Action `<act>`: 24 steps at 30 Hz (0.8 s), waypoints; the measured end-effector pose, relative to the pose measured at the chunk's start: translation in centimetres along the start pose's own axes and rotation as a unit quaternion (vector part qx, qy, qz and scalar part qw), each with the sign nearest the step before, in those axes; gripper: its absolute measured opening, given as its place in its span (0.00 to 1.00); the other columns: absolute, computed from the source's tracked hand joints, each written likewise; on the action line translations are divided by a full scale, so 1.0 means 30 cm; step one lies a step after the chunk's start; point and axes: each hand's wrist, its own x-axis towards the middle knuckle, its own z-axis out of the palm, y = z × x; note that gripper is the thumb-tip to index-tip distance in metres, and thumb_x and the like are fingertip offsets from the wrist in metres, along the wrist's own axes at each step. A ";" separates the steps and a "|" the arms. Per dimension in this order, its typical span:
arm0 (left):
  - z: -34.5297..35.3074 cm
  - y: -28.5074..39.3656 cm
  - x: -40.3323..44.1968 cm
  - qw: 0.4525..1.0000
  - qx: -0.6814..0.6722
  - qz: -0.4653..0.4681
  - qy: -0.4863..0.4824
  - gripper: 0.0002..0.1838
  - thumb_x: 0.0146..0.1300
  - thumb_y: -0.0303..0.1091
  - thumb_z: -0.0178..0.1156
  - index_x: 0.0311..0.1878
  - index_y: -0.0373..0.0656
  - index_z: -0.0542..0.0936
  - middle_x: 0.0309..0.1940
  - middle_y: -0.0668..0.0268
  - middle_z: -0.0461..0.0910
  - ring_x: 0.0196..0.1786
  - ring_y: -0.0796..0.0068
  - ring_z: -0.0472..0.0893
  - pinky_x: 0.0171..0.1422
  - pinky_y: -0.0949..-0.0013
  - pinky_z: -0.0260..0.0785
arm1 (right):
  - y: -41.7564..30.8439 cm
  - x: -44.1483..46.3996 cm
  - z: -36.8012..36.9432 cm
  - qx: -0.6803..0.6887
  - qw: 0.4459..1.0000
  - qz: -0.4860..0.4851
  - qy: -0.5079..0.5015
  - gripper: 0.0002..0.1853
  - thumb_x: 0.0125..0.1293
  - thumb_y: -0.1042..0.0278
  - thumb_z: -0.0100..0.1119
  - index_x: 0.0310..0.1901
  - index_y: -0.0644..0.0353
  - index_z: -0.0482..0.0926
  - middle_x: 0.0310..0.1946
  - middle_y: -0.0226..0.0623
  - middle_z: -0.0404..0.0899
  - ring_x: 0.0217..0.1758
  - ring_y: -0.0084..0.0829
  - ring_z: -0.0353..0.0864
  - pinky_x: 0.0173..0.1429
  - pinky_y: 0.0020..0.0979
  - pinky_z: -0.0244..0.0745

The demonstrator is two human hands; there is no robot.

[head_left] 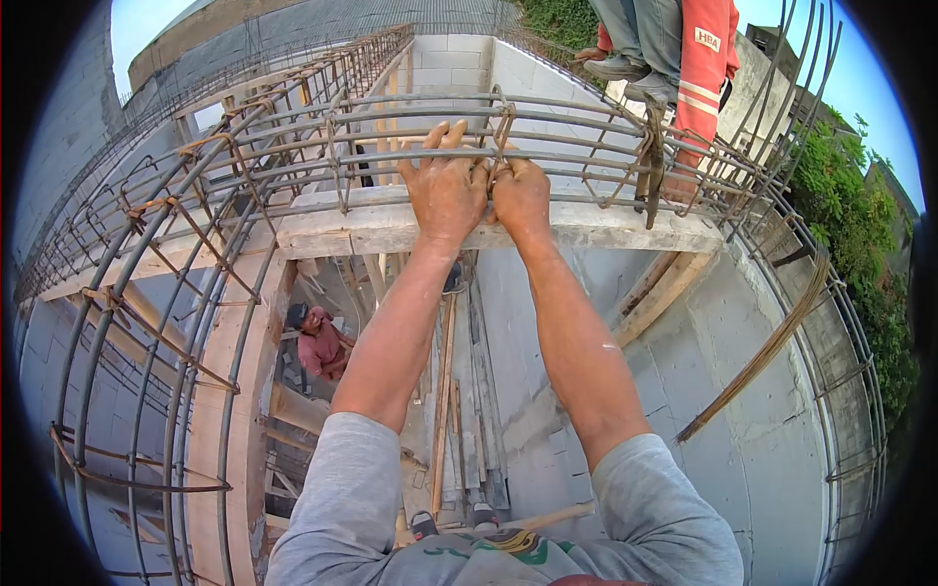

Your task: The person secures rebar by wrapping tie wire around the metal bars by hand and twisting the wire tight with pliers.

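Note:
A cage of long steel rebars (586,158) crosses in front of me above a wooden formwork board (371,227). My left hand (447,195) lies against the bars, some fingers stretched out and apart over them. Its thumb side comes close to a bent steel stirrup (503,125). Right beside it, my right hand (522,198) is closed at the lower part of the same stirrup. Whatever its fingers pinch is hidden behind the hand. Both hands nearly touch each other.
Another rebar cage (147,293) runs along the left. A person (320,342) is down below; another in a red sleeve (699,68) sits at upper right. A metal tool (652,161) hangs on the bars. A bundle of thin wires (767,366) droops at right.

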 end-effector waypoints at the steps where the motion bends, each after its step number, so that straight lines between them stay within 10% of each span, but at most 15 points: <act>1: -0.003 -0.004 -0.007 1.000 -0.018 0.009 -0.005 0.09 0.52 0.37 0.67 0.37 0.49 0.85 0.57 0.71 0.78 0.65 0.68 0.71 0.71 0.49 0.47 | -0.006 -0.010 -0.004 0.011 1.000 0.020 0.005 0.14 0.63 0.75 0.48 0.45 0.69 0.81 0.26 0.55 0.81 0.19 0.42 0.81 0.24 0.39 0.78; 5: 0.010 -0.010 -0.025 0.998 -0.049 0.028 -0.003 0.05 0.55 0.34 0.64 0.35 0.49 0.85 0.53 0.71 0.81 0.61 0.69 0.74 0.69 0.50 0.49 | 0.049 0.026 0.007 -0.043 0.997 -0.051 0.032 0.12 0.63 0.71 0.51 0.31 0.71 0.82 0.19 0.52 0.79 0.18 0.44 0.81 0.22 0.41 0.75; 20: -0.043 -0.005 -0.049 1.000 0.013 0.013 -0.002 0.16 0.59 0.34 0.61 0.50 0.41 0.78 0.50 0.58 0.78 0.57 0.60 0.74 0.68 0.46 0.51 | -0.009 -0.005 -0.017 -0.003 0.999 0.051 0.002 0.17 0.67 0.73 0.49 0.56 0.56 0.79 0.27 0.41 0.83 0.15 0.32 0.79 0.18 0.33 0.76; 24: -0.148 -0.012 -0.089 0.988 -0.145 -0.042 -0.043 0.15 0.61 0.34 0.60 0.51 0.41 0.77 0.49 0.55 0.78 0.55 0.57 0.75 0.64 0.53 0.61 | 0.013 0.000 -0.011 0.043 0.998 0.037 0.010 0.15 0.68 0.68 0.49 0.35 0.73 0.81 0.26 0.44 0.83 0.12 0.31 0.76 0.14 0.30 0.72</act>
